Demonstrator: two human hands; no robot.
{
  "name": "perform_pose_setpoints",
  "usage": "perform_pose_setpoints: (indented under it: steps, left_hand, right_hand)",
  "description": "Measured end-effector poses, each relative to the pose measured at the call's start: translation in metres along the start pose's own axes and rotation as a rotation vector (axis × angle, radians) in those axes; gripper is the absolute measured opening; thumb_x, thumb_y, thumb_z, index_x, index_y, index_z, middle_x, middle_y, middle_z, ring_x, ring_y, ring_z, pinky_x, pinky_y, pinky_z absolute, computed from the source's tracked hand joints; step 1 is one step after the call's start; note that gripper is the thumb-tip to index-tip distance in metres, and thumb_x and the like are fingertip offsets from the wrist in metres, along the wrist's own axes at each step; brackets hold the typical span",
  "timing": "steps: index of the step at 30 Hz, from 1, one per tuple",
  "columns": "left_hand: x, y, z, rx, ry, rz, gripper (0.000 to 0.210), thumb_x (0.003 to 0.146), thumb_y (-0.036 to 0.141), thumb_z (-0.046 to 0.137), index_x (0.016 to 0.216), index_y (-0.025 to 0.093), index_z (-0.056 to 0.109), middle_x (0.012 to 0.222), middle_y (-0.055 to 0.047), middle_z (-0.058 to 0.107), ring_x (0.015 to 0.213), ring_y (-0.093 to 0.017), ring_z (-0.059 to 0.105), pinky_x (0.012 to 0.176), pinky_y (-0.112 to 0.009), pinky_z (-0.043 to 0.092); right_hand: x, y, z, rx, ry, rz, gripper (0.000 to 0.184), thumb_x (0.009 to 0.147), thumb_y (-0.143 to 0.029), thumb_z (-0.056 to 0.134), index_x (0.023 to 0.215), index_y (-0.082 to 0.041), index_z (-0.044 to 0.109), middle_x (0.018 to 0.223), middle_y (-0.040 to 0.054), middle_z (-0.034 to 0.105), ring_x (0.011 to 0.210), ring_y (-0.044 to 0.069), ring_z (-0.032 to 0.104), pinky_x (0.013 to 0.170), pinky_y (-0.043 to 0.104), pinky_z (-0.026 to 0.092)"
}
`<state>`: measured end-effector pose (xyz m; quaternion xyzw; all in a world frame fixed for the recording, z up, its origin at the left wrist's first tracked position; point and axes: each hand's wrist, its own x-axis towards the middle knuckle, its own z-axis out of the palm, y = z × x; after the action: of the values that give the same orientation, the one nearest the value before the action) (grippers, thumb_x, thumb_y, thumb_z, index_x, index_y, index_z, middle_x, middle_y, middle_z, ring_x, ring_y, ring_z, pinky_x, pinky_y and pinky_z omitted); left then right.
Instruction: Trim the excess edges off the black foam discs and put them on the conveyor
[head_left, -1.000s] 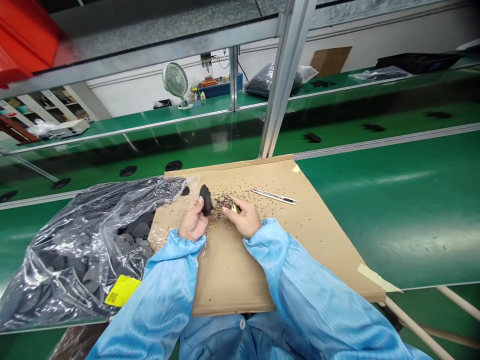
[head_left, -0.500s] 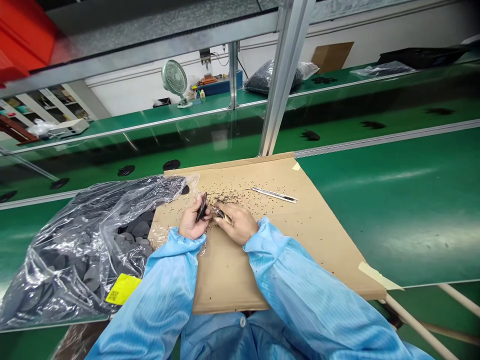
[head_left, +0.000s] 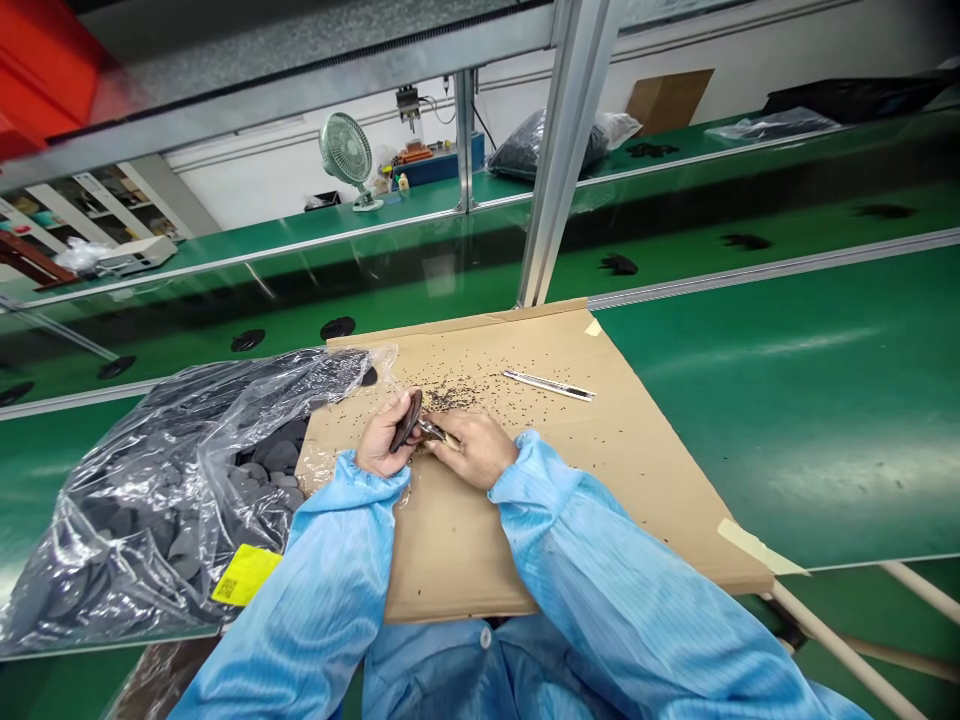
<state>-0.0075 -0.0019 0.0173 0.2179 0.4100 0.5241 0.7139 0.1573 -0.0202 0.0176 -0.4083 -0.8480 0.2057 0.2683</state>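
My left hand (head_left: 385, 440) is closed around a thin black disc (head_left: 407, 420), held tilted on edge over the cardboard. My right hand (head_left: 480, 447) grips a small metal tool (head_left: 435, 432) with a pale yellowish part near the fingers; its exact kind is hard to make out. The tool's tip reaches the lower edge of the disc. Tiny black scraps (head_left: 454, 393) lie scattered on the cardboard sheet (head_left: 457, 560) just beyond both hands. A slim cutter knife (head_left: 549, 386) rests to the right of the scraps.
A clear plastic bag (head_left: 150, 500) full of black discs lies at my left, bearing a yellow label (head_left: 246, 575). More discs (head_left: 337, 327) sit on the green conveyor belt (head_left: 450, 262) beyond. A metal post (head_left: 559, 170) rises behind the cardboard. A fan (head_left: 346, 150) stands farther back.
The disc has turned, showing more of its flat face. The tool, more visible now, has its tip at the disc's edge. The right hand has shifted slightly toward me.
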Motion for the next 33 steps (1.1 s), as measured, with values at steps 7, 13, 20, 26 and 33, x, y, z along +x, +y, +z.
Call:
perform_pose_setpoints:
  steps: [7,13,20,26,33]
  left_hand:
    - [0.000,-0.002,-0.001,0.052,0.028,0.025,0.023,0.075,0.020,0.069,0.095,0.014,0.061,0.064,0.002,0.056,0.045,-0.007,0.049,0.037,-0.015,0.038]
    - [0.002,-0.004,-0.002,0.084,0.049,0.018,0.020,0.076,0.019,0.067,0.094,0.014,0.061,0.065,0.001,0.055,0.048,-0.008,0.049,0.038,-0.015,0.037]
    - [-0.001,0.003,-0.002,-0.181,-0.127,-0.056,0.010,0.085,0.018,0.054,0.093,0.013,0.058,0.065,0.002,0.044,0.046,-0.004,0.039,0.037,-0.013,0.028]
    - [-0.006,0.004,-0.007,-0.231,-0.185,-0.041,0.012,0.090,0.023,0.047,0.087,0.015,0.055,0.063,0.003,0.032,0.040,-0.003,0.018,0.034,-0.015,0.016]
    - [-0.011,0.001,-0.012,-0.165,-0.152,-0.026,0.021,0.091,0.028,0.048,0.073,0.019,0.042,0.059,0.006,0.025,0.038,-0.003,0.003,0.037,-0.023,0.013]
  right_hand:
    - [0.001,-0.001,-0.005,-0.127,-0.101,0.052,0.036,0.084,-0.019,0.052,0.119,-0.021,0.062,0.104,0.0058,0.067,0.092,0.020,0.061,0.076,0.027,0.044]
    - [0.001,0.000,-0.005,-0.124,-0.149,0.056,0.037,0.079,-0.012,0.052,0.113,-0.019,0.065,0.099,0.0074,0.068,0.090,0.021,0.061,0.075,0.028,0.043]
    - [0.003,0.005,0.006,0.545,0.185,0.162,0.024,0.080,-0.024,0.058,0.101,-0.017,0.068,0.080,0.0020,0.066,0.072,0.016,0.059,0.070,0.027,0.044]
    - [0.010,0.015,0.003,1.412,0.250,0.483,0.029,0.075,-0.035,0.066,0.097,-0.017,0.061,0.076,0.0023,0.066,0.064,0.016,0.063,0.065,0.031,0.051]
    - [0.014,0.015,-0.003,1.699,0.243,0.608,0.018,0.085,-0.027,0.046,0.095,-0.016,0.058,0.093,0.0117,0.070,0.087,0.024,0.068,0.080,0.044,0.054]
